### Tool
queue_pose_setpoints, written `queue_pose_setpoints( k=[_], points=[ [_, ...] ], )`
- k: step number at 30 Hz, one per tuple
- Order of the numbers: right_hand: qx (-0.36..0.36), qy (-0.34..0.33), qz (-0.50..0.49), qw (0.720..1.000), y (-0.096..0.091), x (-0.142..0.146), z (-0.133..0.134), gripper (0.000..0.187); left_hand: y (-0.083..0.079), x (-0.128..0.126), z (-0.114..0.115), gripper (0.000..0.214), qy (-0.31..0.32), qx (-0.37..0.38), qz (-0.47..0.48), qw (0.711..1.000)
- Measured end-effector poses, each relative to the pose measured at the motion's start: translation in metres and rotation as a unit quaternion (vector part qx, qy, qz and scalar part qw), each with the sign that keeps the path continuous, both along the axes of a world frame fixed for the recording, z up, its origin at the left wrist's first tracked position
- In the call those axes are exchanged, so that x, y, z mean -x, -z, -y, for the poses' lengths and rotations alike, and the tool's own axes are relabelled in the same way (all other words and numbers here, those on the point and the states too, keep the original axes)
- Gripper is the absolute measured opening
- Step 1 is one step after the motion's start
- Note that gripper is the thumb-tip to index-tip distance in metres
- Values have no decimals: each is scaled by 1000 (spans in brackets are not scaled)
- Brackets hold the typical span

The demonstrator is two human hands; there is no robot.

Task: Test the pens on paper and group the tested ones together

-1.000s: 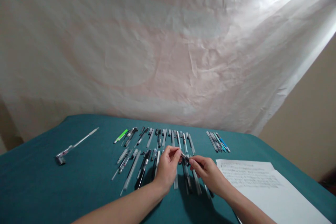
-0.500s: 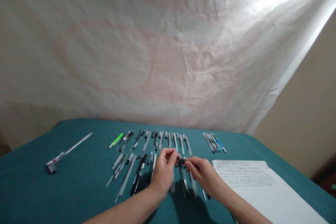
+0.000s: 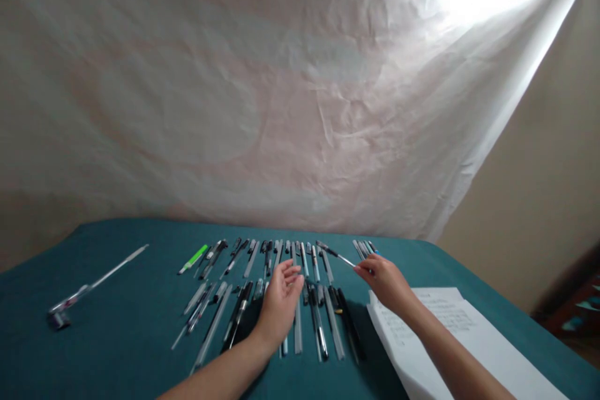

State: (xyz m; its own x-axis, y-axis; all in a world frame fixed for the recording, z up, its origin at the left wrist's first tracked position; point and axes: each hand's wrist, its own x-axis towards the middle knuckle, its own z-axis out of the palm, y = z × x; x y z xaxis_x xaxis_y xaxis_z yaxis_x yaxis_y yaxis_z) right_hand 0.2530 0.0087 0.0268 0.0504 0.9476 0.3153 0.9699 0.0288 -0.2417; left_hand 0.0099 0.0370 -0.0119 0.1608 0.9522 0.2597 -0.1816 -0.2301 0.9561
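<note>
My right hand [image 3: 384, 281] is raised over the near edge of the written sheets, its fingertips pinching the end of a thin pen [image 3: 338, 257]. The pen points left and away, with a dark far part and a pale, narrow part by the fingers. My left hand [image 3: 281, 300] hovers above the pens in the middle, fingers loosely curled, thumb apart, nothing visible in it. Around it lie two rows of pens and caps: clear barrels [image 3: 213, 328] and black pens [image 3: 349, 325] in the near row, more pens [image 3: 252, 258] in the far row.
A green highlighter [image 3: 193, 259] lies at the left of the far row. Farther left rests a long thin silver rod with a bulky end [image 3: 70, 306]. White paper sheets [image 3: 482, 344] with writing cover the right. A small pen group [image 3: 362, 249] sits behind my right hand.
My hands have parted from where they met in the middle. My right hand has moved right and up with the pen; my left hand has loosened. The view has shifted slightly.
</note>
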Motion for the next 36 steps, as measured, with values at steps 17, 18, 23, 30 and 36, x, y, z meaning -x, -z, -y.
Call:
queue_pose_setpoints(
  k=[17, 18, 23, 30, 36],
  points=[
    [116, 317, -6, 941, 58, -127, -43, 34, -10, 8, 22, 26, 63, -244, -293, 923],
    [117, 316, -6, 942, 59, -126, -44, 34, -9, 8, 22, 26, 65, -244, -295, 922],
    [119, 307, -5, 944, 57, -120, -42, 36, -9, 8, 23, 26, 73, -244, -301, 919],
    [76, 252, 4, 965, 35, -85, -43, 37, -6, 8, 23, 26, 72, -237, -306, 919],
    [76, 109, -26, 991, 27, -14, -66, 33, -5, 7, 25, 27, 76, -241, -316, 915]
  ],
)
